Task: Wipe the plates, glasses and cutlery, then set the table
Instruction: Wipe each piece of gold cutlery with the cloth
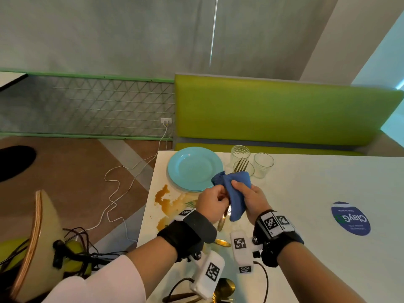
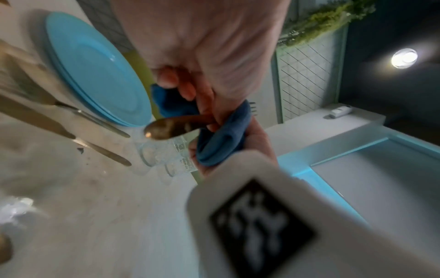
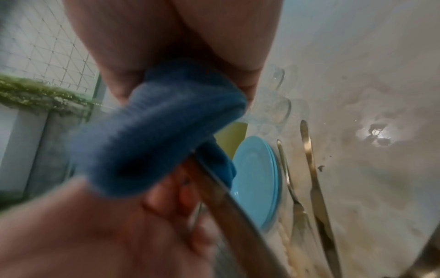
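Observation:
A gold fork (image 1: pixel 240 165) is held up over the white table (image 1: pixel 317 186), its tines sticking out above a blue cloth (image 1: pixel 237 193). My right hand (image 1: pixel 248 194) grips the cloth, which is wrapped round the fork's shaft. My left hand (image 1: pixel 215 200) pinches the fork's handle (image 2: pixel 171 127) just below the cloth. In the right wrist view the cloth (image 3: pixel 154 135) fills the middle under my right hand (image 3: pixel 147 47). A stack of light-blue plates (image 1: pixel 192 169) and three clear glasses (image 1: pixel 263 165) stand behind my hands.
A brown spill (image 1: pixel 167 201) stains the table's left edge. A gold knife (image 3: pixel 314 178) and another fork (image 3: pixel 297 205) lie beside the plates. More gold cutlery (image 1: pixel 223 242) lies near my wrists. A blue round sticker (image 1: pixel 350 218) is at right, a green bench (image 1: pixel 284 110) behind.

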`<state>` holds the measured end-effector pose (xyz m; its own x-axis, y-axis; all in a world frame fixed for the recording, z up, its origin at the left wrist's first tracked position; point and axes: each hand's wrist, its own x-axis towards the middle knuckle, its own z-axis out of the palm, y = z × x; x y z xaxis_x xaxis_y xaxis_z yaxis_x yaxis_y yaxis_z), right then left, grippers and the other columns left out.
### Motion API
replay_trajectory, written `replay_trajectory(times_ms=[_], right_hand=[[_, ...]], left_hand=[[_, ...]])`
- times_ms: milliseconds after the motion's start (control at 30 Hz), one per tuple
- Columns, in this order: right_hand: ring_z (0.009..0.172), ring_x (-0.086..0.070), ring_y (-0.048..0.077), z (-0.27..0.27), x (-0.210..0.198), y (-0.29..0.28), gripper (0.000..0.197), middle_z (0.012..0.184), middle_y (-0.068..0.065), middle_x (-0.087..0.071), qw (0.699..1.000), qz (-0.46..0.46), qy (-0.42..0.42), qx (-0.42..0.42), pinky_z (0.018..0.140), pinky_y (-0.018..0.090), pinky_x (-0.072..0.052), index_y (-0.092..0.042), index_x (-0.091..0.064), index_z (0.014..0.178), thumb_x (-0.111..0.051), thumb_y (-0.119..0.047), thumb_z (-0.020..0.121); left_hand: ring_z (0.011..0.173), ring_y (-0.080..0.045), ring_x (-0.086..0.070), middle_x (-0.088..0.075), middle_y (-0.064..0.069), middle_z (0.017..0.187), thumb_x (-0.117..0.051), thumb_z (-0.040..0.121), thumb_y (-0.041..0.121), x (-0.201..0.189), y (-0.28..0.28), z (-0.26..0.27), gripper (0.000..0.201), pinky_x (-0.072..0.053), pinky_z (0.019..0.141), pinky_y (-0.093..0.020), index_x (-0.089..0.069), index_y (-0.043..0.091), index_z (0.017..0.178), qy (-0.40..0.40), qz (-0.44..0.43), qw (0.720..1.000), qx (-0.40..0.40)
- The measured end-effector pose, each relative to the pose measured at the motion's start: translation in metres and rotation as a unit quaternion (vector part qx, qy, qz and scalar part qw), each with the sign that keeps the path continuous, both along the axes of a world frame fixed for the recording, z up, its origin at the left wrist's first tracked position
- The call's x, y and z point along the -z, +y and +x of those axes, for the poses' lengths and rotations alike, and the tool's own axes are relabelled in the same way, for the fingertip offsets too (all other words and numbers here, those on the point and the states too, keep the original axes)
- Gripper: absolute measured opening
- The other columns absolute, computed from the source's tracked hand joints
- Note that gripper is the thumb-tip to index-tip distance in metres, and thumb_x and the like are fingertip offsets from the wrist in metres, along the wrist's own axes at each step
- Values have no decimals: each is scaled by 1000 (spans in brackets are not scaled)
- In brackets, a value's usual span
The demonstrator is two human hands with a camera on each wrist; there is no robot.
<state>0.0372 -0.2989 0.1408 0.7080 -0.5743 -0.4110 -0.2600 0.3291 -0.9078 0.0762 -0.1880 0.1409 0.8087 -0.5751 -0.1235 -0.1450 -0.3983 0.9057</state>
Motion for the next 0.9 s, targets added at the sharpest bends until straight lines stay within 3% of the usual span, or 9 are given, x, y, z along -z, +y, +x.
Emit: replay_trajectory(times_ms=[100,167,233,333,500,567,667,800,900], right_hand=[[72,-59,19,8,-10,-14,19,80,8,-63,998,9,-15,62,64,30,-49,-3,-59,88,-63,-21,86],[72,-59,17,11,-16,-26,19,79,6,-63,995,10,-28,90,63,29,-49,-6,-59,83,-64,-24,85],[71,-59,17,12,-18,-30,17,79,6,-63,996,8,-35,86,63,29,-49,-7,-60,82,-64,-23,85],[69,-59,17,8,-15,-24,15,78,6,-63,996,16,-34,79,60,29,-48,-11,-59,79,-63,-23,86],[72,-59,20,-1,-1,-22,11,80,9,-63,999,-2,-13,46,66,34,-50,-10,-60,80,-63,-19,85],[71,-59,27,-7,9,-14,11,77,14,-63,1000,-16,20,10,71,42,-51,-7,-59,78,-64,-15,84],[71,-59,30,-18,22,-6,10,77,17,-63,998,-15,53,-25,77,48,-50,-4,-60,79,-66,-11,82],[76,-58,27,-26,30,-14,10,76,10,-63,987,-101,94,-79,73,39,-49,-11,-60,78,-70,-13,79],[69,-56,20,-32,29,-20,14,72,6,-62,975,-150,117,-112,62,28,-46,-16,-57,73,-69,-17,79]], left_hand=[[98,-28,-64,-69,-12,105,-61,88,15,8,8,-5,19,-48,84,-35,-65,8,105,55,-13,998,7],[88,-17,-60,-69,-3,89,-64,87,23,20,14,-7,7,-47,89,-32,-69,17,87,54,8,998,35],[76,-7,-57,-66,11,67,-64,87,23,25,17,-7,27,-46,85,-29,-65,30,61,59,1,998,34],[74,-8,-56,-63,21,55,-66,85,19,25,16,-8,39,-44,80,-23,-62,35,50,76,-28,996,28],[67,-5,-52,-62,21,52,-63,88,18,30,16,-10,30,-40,71,-15,-64,25,59,76,-37,996,14],[68,-12,-52,-64,9,60,-63,86,20,28,11,-9,24,-46,74,-26,-67,13,63,61,-33,998,12],[68,-14,-53,-64,-18,73,-60,82,20,29,4,-9,24,-51,83,-40,-60,14,59,58,2,998,28],[62,-1,-55,-62,8,62,-64,85,17,31,12,-2,16,-44,75,-23,-72,3,86,64,110,984,121],[71,0,-57,-64,8,70,-65,86,19,22,17,18,22,-38,77,-18,-71,4,101,65,114,990,55]])
